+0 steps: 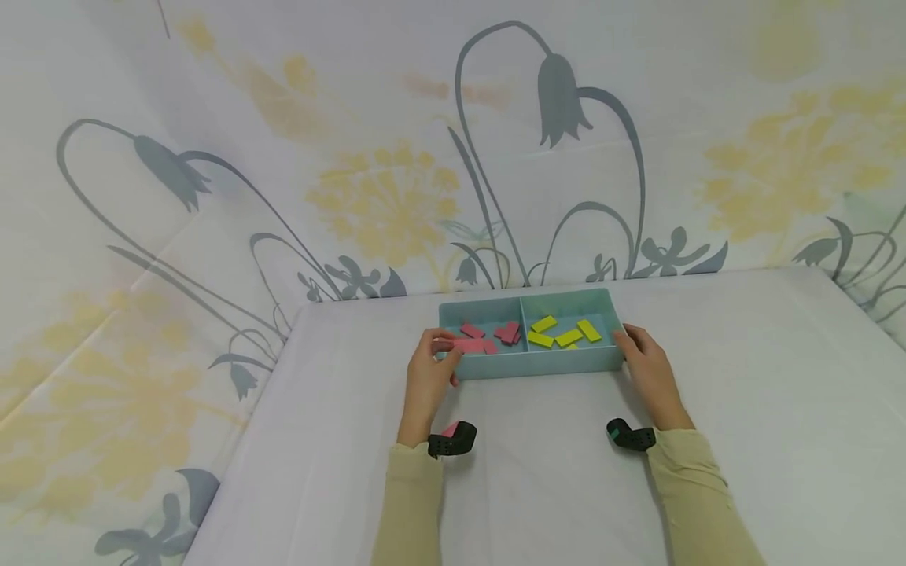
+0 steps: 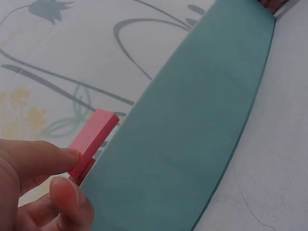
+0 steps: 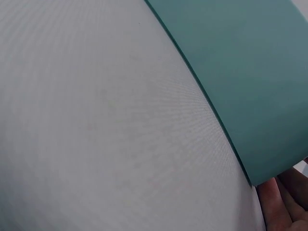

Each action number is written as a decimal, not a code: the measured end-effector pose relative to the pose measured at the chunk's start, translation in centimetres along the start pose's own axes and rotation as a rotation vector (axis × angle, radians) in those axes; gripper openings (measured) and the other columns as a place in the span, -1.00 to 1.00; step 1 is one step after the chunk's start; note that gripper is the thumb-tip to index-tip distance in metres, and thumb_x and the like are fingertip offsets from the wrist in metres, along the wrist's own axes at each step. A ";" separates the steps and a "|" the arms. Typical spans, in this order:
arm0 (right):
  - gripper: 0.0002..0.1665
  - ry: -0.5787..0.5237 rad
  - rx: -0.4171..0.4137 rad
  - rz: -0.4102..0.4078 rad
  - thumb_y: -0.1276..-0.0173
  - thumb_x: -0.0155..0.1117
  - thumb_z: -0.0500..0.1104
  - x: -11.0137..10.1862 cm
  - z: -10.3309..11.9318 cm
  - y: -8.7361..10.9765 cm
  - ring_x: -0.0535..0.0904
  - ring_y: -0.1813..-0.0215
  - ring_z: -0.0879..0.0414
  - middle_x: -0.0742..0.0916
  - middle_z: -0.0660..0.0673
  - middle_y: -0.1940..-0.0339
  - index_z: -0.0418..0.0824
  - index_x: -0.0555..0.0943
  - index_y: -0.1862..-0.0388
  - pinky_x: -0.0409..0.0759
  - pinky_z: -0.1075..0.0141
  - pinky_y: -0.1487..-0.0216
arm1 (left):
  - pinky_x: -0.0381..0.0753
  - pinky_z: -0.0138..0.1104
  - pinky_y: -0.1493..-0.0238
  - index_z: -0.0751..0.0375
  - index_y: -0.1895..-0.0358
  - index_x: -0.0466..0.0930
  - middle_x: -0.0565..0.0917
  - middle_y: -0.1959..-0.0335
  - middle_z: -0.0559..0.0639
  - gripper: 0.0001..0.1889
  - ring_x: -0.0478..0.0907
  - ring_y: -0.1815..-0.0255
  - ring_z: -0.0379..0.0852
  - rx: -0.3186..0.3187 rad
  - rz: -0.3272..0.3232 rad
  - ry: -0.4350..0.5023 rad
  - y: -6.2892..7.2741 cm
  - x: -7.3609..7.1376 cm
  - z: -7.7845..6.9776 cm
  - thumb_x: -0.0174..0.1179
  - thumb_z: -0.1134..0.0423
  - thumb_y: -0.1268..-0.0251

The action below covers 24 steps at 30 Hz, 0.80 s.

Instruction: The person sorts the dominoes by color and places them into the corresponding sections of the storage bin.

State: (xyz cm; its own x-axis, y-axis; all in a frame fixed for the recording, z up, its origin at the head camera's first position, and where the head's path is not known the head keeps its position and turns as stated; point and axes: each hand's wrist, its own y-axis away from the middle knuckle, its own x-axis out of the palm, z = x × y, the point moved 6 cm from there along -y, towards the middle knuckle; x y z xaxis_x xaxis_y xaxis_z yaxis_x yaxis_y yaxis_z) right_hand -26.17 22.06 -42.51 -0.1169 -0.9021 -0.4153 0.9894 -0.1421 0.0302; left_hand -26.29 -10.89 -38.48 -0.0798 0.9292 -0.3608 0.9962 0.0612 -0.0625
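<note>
A light teal box (image 1: 566,363) with two compartments stands on the white-covered table. Pink blocks (image 1: 507,333) lie in its left compartment, yellow blocks (image 1: 569,338) in the right one. At the box's left front corner, my left hand (image 1: 427,373) pinches a pink block (image 2: 94,139) between thumb and fingers, just over the rim. Part of another pink block shows below it in the left wrist view. My right hand (image 1: 650,376) holds the right end of the box by its wall. In the right wrist view its fingers (image 3: 276,204) show beside the box's corner, partly cut off.
White cloth (image 1: 538,472) covers the table, and a flower-printed curtain (image 1: 396,118) hangs behind the box and along the left side. Black camera mounts (image 1: 453,440) sit on both wrists, with something pink partly hidden at the left one.
</note>
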 end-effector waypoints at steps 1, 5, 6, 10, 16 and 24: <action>-0.16 0.000 -0.006 -0.001 -0.32 -0.27 0.31 0.0 0.0 0.0 0.26 -0.21 -0.19 0.30 -0.30 -0.29 -0.25 0.13 -0.35 0.25 -0.07 -0.12 | 0.37 -0.34 0.67 0.03 0.07 0.41 0.56 0.20 -0.09 -0.76 0.46 0.66 0.24 -0.002 -0.004 0.002 0.0 0.0 0.1 0.11 0.21 -0.18; -0.16 -0.009 -0.019 -0.005 -0.33 -0.27 0.31 0.1 0.0 0.0 0.28 -0.19 -0.18 0.32 -0.29 -0.28 -0.26 0.13 -0.35 0.26 -0.05 -0.12 | 0.36 -0.34 0.68 0.01 0.17 0.46 0.56 0.24 -0.11 -0.85 0.47 0.66 0.22 0.013 -0.002 -0.024 0.0 0.1 0.0 0.11 0.20 -0.20; -0.16 -0.013 -0.022 -0.005 -0.33 -0.27 0.30 0.1 -0.1 0.0 0.28 -0.18 -0.17 0.32 -0.29 -0.28 -0.27 0.13 -0.35 0.27 -0.05 -0.11 | 0.36 -0.34 0.67 0.01 0.19 0.48 0.56 0.25 -0.13 -0.87 0.47 0.66 0.21 0.015 0.002 -0.036 0.0 0.1 0.0 0.12 0.19 -0.20; -0.16 -0.016 -0.028 -0.006 -0.33 -0.27 0.30 0.1 -0.2 -0.1 0.28 -0.18 -0.16 0.33 -0.29 -0.27 -0.28 0.13 -0.35 0.27 -0.04 -0.11 | 0.35 -0.33 0.66 -0.01 0.20 0.54 0.56 0.29 -0.15 -0.88 0.49 0.65 0.17 0.012 0.017 -0.064 0.0 0.3 0.0 0.11 0.14 -0.21; -0.15 -0.027 -0.024 0.006 -0.32 -0.26 0.31 0.1 -0.4 0.0 0.26 -0.20 -0.18 0.31 -0.29 -0.29 -0.27 0.11 -0.36 0.24 -0.06 -0.12 | 0.41 -0.29 0.48 -0.09 0.10 0.57 0.58 0.21 -0.17 -0.80 0.54 0.61 0.10 -0.010 0.071 -0.084 0.0 0.8 0.1 0.10 0.09 -0.22; -0.16 -0.028 -0.022 0.004 -0.32 -0.26 0.30 0.2 -0.3 -0.1 0.26 -0.21 -0.18 0.30 -0.28 -0.29 -0.27 0.12 -0.35 0.23 -0.06 -0.14 | 0.41 -0.31 0.53 -0.07 -0.13 0.44 0.63 0.34 -0.07 -0.64 0.59 0.52 0.00 -0.034 0.155 -0.104 0.4 1.2 0.0 0.03 0.07 -0.27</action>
State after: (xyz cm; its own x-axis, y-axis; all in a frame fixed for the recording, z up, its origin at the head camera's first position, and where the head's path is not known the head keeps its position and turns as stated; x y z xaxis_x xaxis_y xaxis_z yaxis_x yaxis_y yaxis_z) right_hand -26.26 22.01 -42.85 -0.1145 -0.9140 -0.3892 0.9915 -0.1292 0.0117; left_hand -26.04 -9.71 -38.96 0.0728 0.8862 -0.4576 0.9973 -0.0656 0.0315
